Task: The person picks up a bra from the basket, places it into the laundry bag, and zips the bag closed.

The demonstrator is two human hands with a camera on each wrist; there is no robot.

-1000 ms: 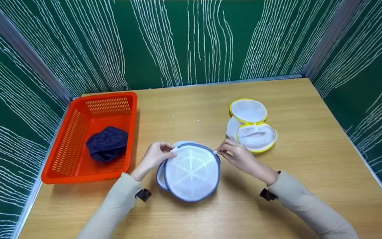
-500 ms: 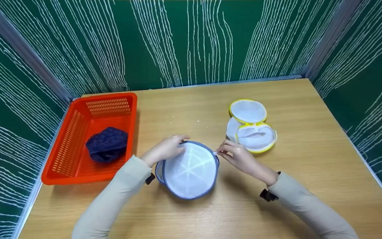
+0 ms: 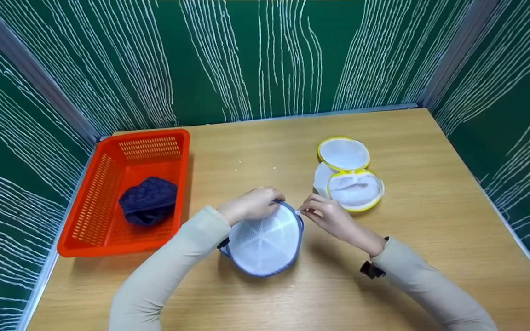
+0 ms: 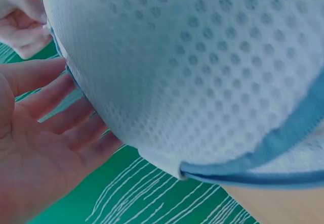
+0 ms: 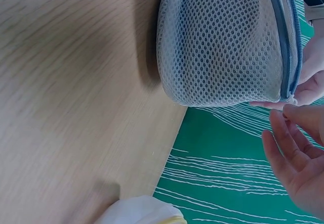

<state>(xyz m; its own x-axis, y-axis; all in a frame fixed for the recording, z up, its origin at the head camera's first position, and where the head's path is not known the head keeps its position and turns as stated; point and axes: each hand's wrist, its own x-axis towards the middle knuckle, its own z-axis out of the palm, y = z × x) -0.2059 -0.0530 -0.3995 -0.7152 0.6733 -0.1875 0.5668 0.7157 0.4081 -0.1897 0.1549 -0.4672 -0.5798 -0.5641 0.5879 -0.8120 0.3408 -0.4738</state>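
A round white mesh laundry bag [image 3: 265, 243] with blue-grey zipper edging stands on the table in front of me. My left hand [image 3: 256, 203] grips its upper rim from the far side, and in the left wrist view the fingers [image 4: 71, 120] pass behind the edge. At the rim's upper right, my right hand [image 3: 327, 214] pinches the small white zipper pull [image 5: 290, 100] between thumb and forefinger. The right wrist view shows the bag's honeycomb mesh side [image 5: 217, 47] standing full, with the zipper running along its top.
Behind my right hand lies a yellow-edged white mesh bag [image 3: 357, 191], its lid [image 3: 344, 154] folded back. On the left is an orange basket [image 3: 183, 174] with a dark navy cloth item [image 3: 149, 201] inside. Green walls border the wooden table [image 3: 265, 303].
My left hand has let go of the rim's upper left and moved right along it, closer to the right hand. The right hand keeps its pinch with little movement.
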